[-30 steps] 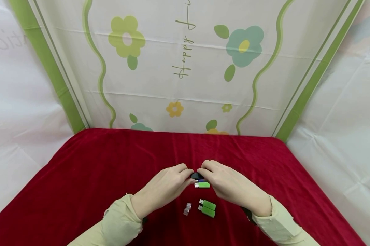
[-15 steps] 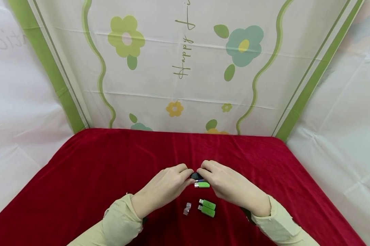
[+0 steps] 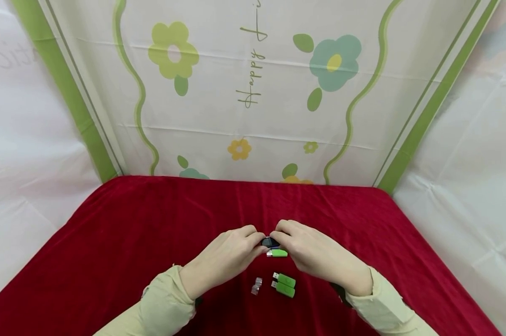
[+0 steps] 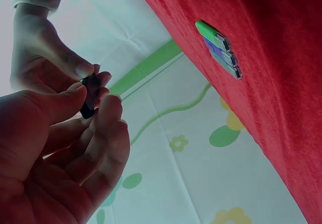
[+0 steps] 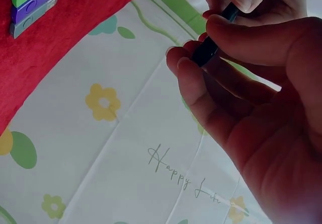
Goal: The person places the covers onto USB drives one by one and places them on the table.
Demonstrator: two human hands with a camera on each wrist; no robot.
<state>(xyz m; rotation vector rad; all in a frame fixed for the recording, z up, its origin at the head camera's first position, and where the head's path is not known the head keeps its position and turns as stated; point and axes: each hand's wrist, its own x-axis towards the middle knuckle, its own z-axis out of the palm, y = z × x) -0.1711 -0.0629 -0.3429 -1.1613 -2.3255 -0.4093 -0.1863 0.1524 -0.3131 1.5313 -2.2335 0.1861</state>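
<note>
Both hands meet above the cloth, gripping a small black USB stick (image 3: 270, 242) by its two ends. My left hand (image 3: 226, 254) pinches one end between thumb and fingers. The other end is pinched by my right hand (image 3: 316, 249). In the left wrist view, the dark stick (image 4: 89, 97) runs between both thumbs, its ends partly covered by fingertips. Below the hands lies a green USB stick (image 3: 277, 253), with purple (image 5: 33, 8) and grey (image 5: 31, 23) ones alongside in the right wrist view. All three wear clear caps.
Nearer the person, two green USB sticks (image 3: 284, 284) with bare metal plugs lie side by side on the red cloth (image 3: 173, 242). Clear caps (image 3: 256, 286) lie just left of them. White flower-printed fabric (image 3: 219, 84) rises behind and at the sides.
The black stick has tilted slightly between the fingers, showing more of its face and hiding more of the purple stick. Hands have barely moved; the things on the cloth lie unchanged.
</note>
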